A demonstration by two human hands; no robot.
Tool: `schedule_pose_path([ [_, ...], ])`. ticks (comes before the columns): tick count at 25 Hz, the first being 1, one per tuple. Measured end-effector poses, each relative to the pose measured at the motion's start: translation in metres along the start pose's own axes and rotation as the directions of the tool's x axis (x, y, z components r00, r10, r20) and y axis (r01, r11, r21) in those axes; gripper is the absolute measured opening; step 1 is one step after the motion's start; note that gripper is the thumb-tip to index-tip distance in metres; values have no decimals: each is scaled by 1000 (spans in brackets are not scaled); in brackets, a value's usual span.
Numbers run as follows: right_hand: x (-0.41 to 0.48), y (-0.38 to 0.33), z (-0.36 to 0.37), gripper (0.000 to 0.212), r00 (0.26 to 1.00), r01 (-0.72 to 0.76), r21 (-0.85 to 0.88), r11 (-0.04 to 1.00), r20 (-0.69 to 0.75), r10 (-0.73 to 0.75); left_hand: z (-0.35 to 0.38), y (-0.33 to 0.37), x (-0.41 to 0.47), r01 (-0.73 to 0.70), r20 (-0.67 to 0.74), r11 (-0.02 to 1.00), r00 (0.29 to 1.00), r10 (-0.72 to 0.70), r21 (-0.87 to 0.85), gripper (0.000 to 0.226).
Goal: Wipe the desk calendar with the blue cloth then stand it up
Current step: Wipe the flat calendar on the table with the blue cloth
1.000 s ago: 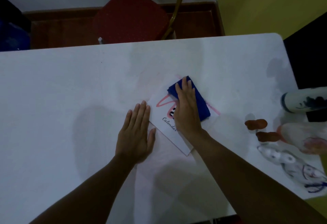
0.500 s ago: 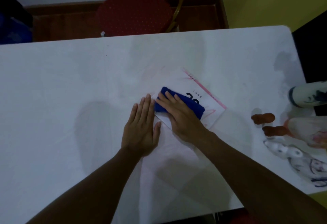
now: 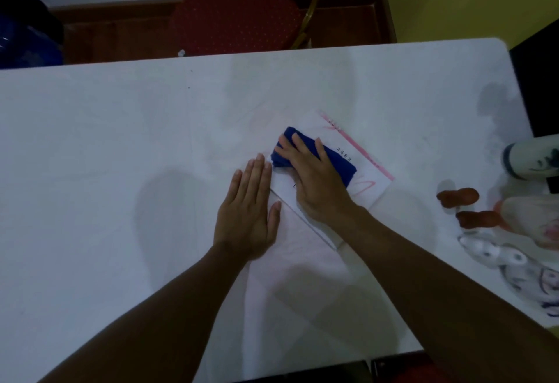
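The white desk calendar (image 3: 367, 167), with pink lines and small digits, lies flat on the white table (image 3: 106, 155), turned at an angle. A folded blue cloth (image 3: 338, 160) rests on it. My right hand (image 3: 314, 180) lies palm-down on the cloth, fingers over its left end, pressing it onto the calendar. My left hand (image 3: 249, 210) rests flat on the table with fingers together; its fingertips and thumb touch the calendar's left edge.
A red padded chair (image 3: 236, 10) stands beyond the table's far edge. At the right edge of the table lie a white printed bottle on its side (image 3: 529, 157), two brown pieces (image 3: 459, 196), and pale patterned objects (image 3: 526, 264).
My right hand has slid the cloth from the calendar's far right part toward its left end. The left hand has stayed flat at the calendar's edge. The camera view shifted slightly.
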State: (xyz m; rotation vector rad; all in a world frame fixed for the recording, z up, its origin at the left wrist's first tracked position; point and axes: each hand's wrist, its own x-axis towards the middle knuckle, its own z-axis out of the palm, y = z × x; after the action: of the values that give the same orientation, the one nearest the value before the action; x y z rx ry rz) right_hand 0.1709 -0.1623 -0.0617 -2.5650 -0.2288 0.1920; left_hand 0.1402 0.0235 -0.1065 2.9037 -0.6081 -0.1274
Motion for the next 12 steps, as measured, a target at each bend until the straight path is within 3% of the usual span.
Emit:
schedule_pose_path([
  [7, -91, 20, -9, 64, 972, 178, 16, 984, 156, -178, -1, -1, 0, -20, 4, 1000, 1000, 20, -19, 74],
  [12, -12, 36, -26, 56, 997, -23, -9, 1000, 67, 24, 0, -2, 0, -29, -10, 999, 1000, 29, -25, 76],
])
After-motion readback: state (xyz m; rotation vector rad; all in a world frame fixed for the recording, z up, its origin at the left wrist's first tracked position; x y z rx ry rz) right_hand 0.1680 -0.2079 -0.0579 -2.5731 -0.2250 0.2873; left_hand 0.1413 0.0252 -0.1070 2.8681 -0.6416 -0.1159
